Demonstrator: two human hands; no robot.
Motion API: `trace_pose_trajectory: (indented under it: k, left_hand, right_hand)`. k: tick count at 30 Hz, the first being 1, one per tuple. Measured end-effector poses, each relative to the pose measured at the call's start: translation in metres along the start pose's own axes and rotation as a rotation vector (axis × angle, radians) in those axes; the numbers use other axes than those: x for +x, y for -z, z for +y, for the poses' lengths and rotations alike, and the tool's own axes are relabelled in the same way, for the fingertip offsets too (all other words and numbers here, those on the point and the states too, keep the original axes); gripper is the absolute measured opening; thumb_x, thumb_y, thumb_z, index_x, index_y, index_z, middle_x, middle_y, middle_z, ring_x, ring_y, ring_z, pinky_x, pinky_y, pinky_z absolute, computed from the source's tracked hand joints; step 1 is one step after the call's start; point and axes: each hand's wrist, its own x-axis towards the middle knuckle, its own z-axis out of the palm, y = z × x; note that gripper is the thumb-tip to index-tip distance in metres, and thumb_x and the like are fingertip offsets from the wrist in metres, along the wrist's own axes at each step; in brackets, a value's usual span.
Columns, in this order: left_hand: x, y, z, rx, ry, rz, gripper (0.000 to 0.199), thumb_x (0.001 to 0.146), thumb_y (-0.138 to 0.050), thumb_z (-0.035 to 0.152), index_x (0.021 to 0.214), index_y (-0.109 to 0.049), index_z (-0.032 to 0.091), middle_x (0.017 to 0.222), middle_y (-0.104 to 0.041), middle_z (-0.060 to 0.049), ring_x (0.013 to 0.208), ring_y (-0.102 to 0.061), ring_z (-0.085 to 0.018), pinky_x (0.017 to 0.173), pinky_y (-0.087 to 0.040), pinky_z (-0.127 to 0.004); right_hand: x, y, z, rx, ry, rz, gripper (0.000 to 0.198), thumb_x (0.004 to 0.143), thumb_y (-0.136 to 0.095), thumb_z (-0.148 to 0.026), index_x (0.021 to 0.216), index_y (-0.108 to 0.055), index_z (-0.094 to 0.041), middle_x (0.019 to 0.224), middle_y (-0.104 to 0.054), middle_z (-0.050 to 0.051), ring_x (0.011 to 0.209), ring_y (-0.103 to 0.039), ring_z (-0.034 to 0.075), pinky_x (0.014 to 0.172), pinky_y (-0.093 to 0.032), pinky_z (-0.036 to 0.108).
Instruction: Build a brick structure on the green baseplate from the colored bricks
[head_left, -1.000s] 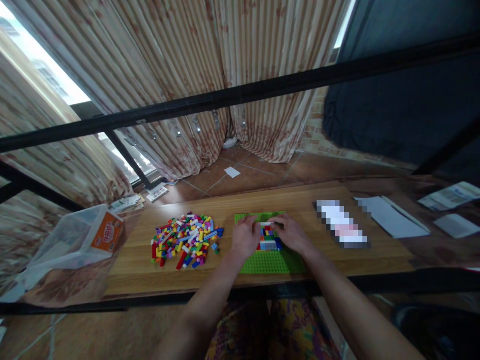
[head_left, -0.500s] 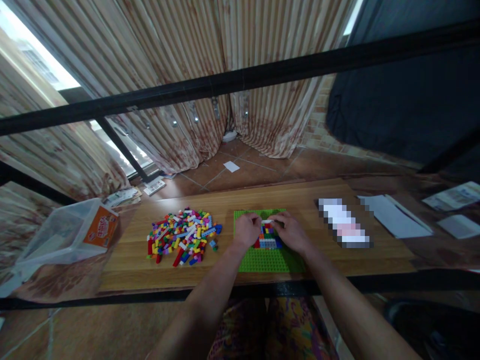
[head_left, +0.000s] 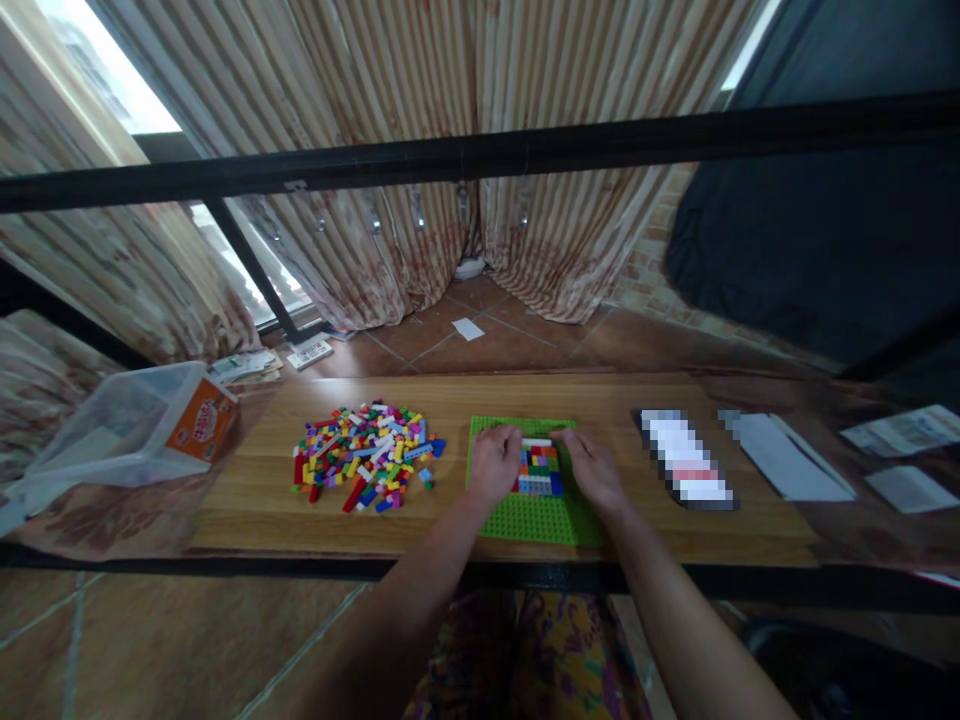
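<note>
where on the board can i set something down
The wooden board is bare on the near side of the brick pile and between the right hand and the blurred-out item. The strip between pile and green baseplate is narrow. Crowded: the built bricks, flanked by that hand and the left hand.

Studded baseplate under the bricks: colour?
Green; the studded baseplate shows best in the head view, along its bare near part.

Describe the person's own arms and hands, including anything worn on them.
Both forearms are bare, with no sleeve in view. The left hand and right hand wear no gloves, and no watch or bracelet shows at either wrist. Any rings are too small to tell. No cables or markings stand out.
</note>
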Motion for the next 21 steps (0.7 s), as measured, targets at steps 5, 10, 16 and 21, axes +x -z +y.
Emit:
trace_pose_trajectory:
  k: [5, 10, 16, 21]
  left_hand:
    - [0.0, 0.0, -0.003, -0.1, 0.062, 0.037, 0.031, 0.095, -0.039, 0.025, 0.113, -0.063, 0.02, 0.101, -0.072, -0.004, 0.098, -0.064, -0.017, 0.096, -0.046, -0.032]
    - [-0.002, -0.005, -0.005, -0.113, 0.025, 0.003, 0.029, 0.089, -0.047, 0.022, 0.113, -0.065, 0.021, 0.106, -0.072, -0.003, 0.099, -0.065, -0.017, 0.099, -0.044, -0.034]
    - [-0.003, -0.01, -0.008, -0.118, 0.014, 0.024, 0.029, 0.087, -0.049, 0.021, 0.11, -0.067, 0.023, 0.091, -0.074, -0.002, 0.09, -0.065, -0.017, 0.099, -0.044, -0.037]
    - [-0.004, -0.004, -0.005, -0.253, 0.026, 0.049, 0.031, 0.085, -0.052, 0.018, 0.113, -0.064, 0.02, 0.092, -0.074, -0.002, 0.088, -0.065, -0.016, 0.097, -0.047, -0.034]
  right_hand:
    - [-0.003, -0.012, -0.003, -0.11, 0.073, 0.071, 0.046, 0.089, -0.037, -0.052, 0.082, -0.07, -0.021, 0.093, -0.068, 0.008, 0.091, -0.06, 0.023, 0.088, -0.045, 0.037]
    - [-0.009, -0.021, 0.003, -0.179, 0.174, 0.164, 0.044, 0.088, -0.04, -0.052, 0.08, -0.068, -0.019, 0.092, -0.068, 0.011, 0.09, -0.06, 0.023, 0.086, -0.046, 0.037]
    - [-0.011, -0.019, 0.009, -0.232, 0.196, 0.171, 0.045, 0.086, -0.04, -0.054, 0.083, -0.068, -0.019, 0.092, -0.068, 0.011, 0.088, -0.061, 0.024, 0.083, -0.046, 0.037]
    - [-0.013, -0.016, 0.009, -0.296, 0.154, 0.155, 0.048, 0.086, -0.038, -0.055, 0.084, -0.069, -0.018, 0.094, -0.069, 0.012, 0.087, -0.062, 0.027, 0.079, -0.046, 0.038]
